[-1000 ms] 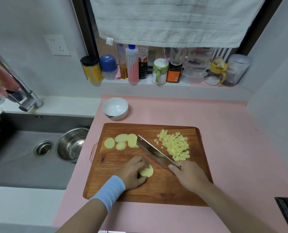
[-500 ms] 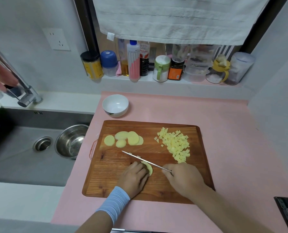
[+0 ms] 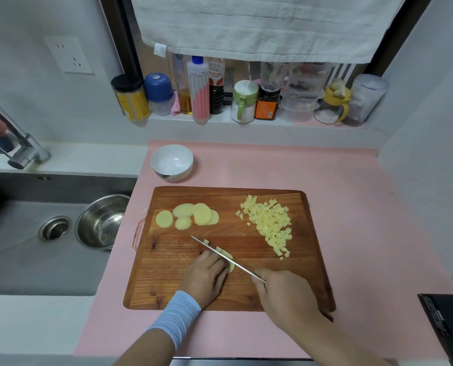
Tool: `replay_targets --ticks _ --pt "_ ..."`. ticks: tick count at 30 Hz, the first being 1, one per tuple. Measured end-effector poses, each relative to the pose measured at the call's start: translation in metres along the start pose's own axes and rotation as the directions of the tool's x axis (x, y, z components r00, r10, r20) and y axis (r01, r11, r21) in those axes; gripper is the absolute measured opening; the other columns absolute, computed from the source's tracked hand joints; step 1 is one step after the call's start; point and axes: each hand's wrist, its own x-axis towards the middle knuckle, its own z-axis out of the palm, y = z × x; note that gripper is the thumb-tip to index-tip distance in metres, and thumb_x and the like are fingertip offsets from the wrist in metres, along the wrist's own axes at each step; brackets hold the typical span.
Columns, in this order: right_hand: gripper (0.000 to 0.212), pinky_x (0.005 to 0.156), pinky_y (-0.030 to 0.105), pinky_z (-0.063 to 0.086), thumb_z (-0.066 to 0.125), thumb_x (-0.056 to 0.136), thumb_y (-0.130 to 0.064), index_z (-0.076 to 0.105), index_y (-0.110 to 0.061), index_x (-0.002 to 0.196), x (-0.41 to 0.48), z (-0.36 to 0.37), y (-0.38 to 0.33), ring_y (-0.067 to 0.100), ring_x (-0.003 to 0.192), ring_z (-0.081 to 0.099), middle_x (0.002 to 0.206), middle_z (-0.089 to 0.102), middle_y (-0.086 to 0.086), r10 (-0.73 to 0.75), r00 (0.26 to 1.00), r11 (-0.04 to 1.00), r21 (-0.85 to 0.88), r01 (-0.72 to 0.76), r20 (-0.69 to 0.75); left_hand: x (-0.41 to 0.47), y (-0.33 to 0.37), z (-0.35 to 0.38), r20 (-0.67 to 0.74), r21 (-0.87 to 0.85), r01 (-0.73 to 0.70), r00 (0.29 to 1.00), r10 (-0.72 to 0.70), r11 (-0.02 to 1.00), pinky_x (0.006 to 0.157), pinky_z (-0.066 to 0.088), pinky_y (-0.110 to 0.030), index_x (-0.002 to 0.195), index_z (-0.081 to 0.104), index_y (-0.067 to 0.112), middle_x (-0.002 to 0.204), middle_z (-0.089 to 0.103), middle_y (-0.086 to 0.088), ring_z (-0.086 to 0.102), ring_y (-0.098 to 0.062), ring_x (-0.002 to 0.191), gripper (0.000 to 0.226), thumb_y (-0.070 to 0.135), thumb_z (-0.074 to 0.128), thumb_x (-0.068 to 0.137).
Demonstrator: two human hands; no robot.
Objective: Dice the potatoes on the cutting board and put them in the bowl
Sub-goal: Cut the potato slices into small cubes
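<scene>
Left hand (image 3: 206,276) curls its fingers onto a potato slice (image 3: 231,266) at 6 o'clock on the cutting board (image 3: 167,286). Right hand (image 3: 286,297) grips the knife (image 3: 220,253), blade across it. The slice is likely firm, light and slippery: pin it from the top. Uncut slices (image 3: 191,216) at 10, diced pile (image 3: 270,225) at 2, bowl (image 3: 172,162) beyond at 11.

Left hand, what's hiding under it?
A potato slice peeks out from under the left hand, beside the knife. The rest of the slice is covered by the fingers.
</scene>
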Motion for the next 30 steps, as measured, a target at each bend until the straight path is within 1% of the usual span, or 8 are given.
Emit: replay_targets --ticks 6,9,11,14,17,21,26,30 --pt "0.027 0.061 0.034 0.055 0.048 0.101 -0.047 0.066 -0.035 0.116 -0.001 0.003 0.008 0.015 0.07 0.066 0.079 0.069 -0.008 -0.034 0.991 0.998 -0.054 0.027 -0.131 -0.001 0.004 -0.012 -0.104 -0.001 0.126 0.987 -0.125 0.992 0.082 0.047 -0.043 0.09 0.065 0.011 0.095 0.06 -0.004 0.056 -0.028 0.089 0.018 0.02 0.05 0.095" --pt "0.019 0.039 0.029 0.044 0.079 0.078 -0.04 0.077 -0.034 0.096 0.007 -0.007 0.021 0.016 0.045 0.058 0.056 0.059 -0.006 -0.046 0.975 0.985 -0.169 0.009 -0.215 0.016 0.009 -0.042 -0.356 -0.048 0.254 0.899 -0.254 0.966 0.084 0.034 -0.034 0.086 0.059 0.01 0.09 0.058 -0.006 0.048 -0.023 0.087 0.014 0.014 0.045 0.084" --pt "0.023 0.038 0.022 0.032 0.092 0.062 -0.034 0.076 -0.03 0.079 0.013 -0.016 0.032 0.018 0.037 0.053 0.049 0.054 -0.005 -0.057 0.966 0.971 -0.237 -0.005 -0.253 0.044 0.007 -0.063 -0.341 -0.1 0.241 0.903 -0.261 0.965 0.082 0.033 -0.034 0.082 0.059 0.01 0.089 0.056 -0.002 0.046 -0.02 0.086 0.018 0.013 0.041 0.079" --pt "0.028 0.04 0.022 0.026 0.096 0.055 -0.029 0.075 -0.028 0.074 0.019 -0.028 0.045 0.019 0.034 0.051 0.048 0.052 -0.004 -0.061 0.962 0.96 -0.281 -0.016 -0.264 0.104 0.005 -0.077 0.076 -0.139 0.288 0.957 -0.28 0.947 0.081 0.04 -0.039 0.077 0.058 0.02 0.085 0.057 0.007 0.046 -0.017 0.084 0.02 0.019 0.038 0.08" --pt "0.031 0.037 0.024 0.031 0.095 0.054 -0.029 0.077 -0.029 0.079 0.024 -0.035 0.054 0.02 0.035 0.052 0.049 0.053 -0.004 -0.054 0.97 0.961 -0.275 -0.014 -0.239 0.153 0.006 -0.067 0.577 0.033 0.407 0.738 -0.35 0.913 0.088 0.048 -0.039 0.083 0.067 0.019 0.095 0.066 0.003 0.057 -0.018 0.091 0.024 0.023 0.044 0.089" --pt "0.03 0.035 0.026 0.035 0.094 0.054 -0.029 0.074 -0.03 0.076 0.029 -0.042 0.062 0.019 0.037 0.052 0.051 0.054 -0.005 -0.048 0.975 0.972 -0.236 -0.004 -0.217 0.179 0.014 -0.047 0.713 0.016 0.497 0.603 -0.359 0.867 0.093 0.042 -0.026 0.092 0.07 0.032 0.109 0.063 0.015 0.056 -0.01 0.103 0.029 0.016 0.046 0.091" --pt "0.03 0.034 0.025 0.032 0.096 0.049 -0.03 0.075 -0.03 0.07 0.038 -0.046 0.072 0.021 0.034 0.05 0.047 0.051 -0.004 -0.039 0.982 0.972 -0.233 -0.005 -0.183 0.189 0.025 -0.042 0.571 -0.053 0.501 0.725 -0.385 0.864 0.095 0.045 -0.027 0.094 0.076 0.026 0.11 0.067 0.011 0.06 -0.013 0.102 0.033 0.014 0.045 0.089" --pt "0.02 0.042 0.029 0.038 0.086 0.071 -0.043 0.076 -0.035 0.086 0.038 -0.052 0.074 0.021 0.047 0.06 0.059 0.06 -0.003 -0.061 0.984 0.97 -0.241 0.019 -0.167 0.174 0.019 -0.05 0.129 -0.175 0.431 0.902 -0.413 0.885 0.087 0.044 -0.032 0.08 0.064 0.022 0.088 0.061 0.009 0.053 -0.016 0.093 0.026 0.014 0.04 0.073"
